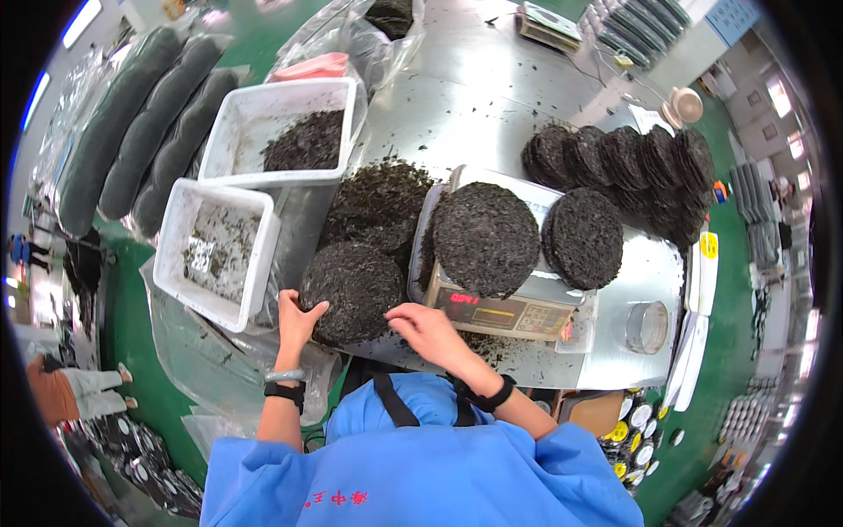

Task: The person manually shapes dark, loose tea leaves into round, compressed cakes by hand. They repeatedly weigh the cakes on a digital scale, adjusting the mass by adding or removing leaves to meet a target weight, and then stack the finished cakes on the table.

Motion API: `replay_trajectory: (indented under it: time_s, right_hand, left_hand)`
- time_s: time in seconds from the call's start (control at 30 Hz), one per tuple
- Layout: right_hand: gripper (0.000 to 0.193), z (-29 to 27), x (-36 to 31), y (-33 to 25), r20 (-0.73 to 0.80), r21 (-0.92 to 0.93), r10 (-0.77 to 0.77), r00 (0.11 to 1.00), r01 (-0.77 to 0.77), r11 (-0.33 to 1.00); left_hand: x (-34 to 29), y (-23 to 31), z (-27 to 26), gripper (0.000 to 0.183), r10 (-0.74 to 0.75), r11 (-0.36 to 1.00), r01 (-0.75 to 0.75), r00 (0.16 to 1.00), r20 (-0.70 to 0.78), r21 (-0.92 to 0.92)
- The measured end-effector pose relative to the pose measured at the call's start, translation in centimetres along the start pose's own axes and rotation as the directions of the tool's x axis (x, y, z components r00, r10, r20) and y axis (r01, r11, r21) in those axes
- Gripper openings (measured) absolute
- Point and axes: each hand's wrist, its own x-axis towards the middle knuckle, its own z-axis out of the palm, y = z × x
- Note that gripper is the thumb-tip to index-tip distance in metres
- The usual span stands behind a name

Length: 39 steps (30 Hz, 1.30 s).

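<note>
Dark, crumbly round cake [356,292]: the left hand [297,318] grips its edge, the right hand [428,329] lies open on it. Far left, a white tub [255,114] holds loose leaves [306,142].

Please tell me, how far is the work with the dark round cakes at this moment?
Looks done: a row of dark round cakes leans together at the far right, and one more cake lies beside the scale. In hand: one cake on the scale pan; the left hand and right hand hold another cake before them. Left: loose dark leaf in the white bin and the pile behind.
</note>
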Motion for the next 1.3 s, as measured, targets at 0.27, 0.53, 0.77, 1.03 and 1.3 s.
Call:
replay_trajectory:
  time_s: [0.27, 0.53, 0.77, 1.03, 1.3]
  right_hand:
    - [0.091, 4.9, 3.9, -0.9, 0.101, -0.435, -0.178, 0.979, 0.204, 0.877]
    - [0.089, 1.3, 2.2, -6.0, 0.008, -0.431, -0.417, 0.909, 0.38, 0.819]
    - [0.053, -1.1, 0.3, -6.2, -0.087, -0.39, -0.444, 0.892, 0.38, 0.839]
    - [0.056, -4.5, -0.8, -6.5, -0.18, -0.395, -0.518, 0.836, 0.42, 0.817]
    - [0.041, -1.7, -0.5, -7.6, -0.038, -0.54, -0.64, 0.767, 0.523, 0.659]
  left_hand:
    - [0.7, 8.2, -4.4, 0.051, -0.115, 0.348, 0.633, 0.761, 0.638, -0.692]
    - [-3.8, 16.9, -4.7, 0.105, 0.124, 0.468, 0.368, 0.873, 0.472, -0.804]
    - [-3.4, 16.2, -2.4, 0.092, 0.197, 0.316, 0.439, 0.837, 0.511, -0.841]
    - [-2.3, 16.7, -3.2, 0.067, 0.208, 0.195, 0.45, 0.849, 0.485, -0.871]
    - [-3.1, 15.9, -3.8, 0.065, 0.186, 0.302, 0.324, 0.902, 0.389, -0.896]
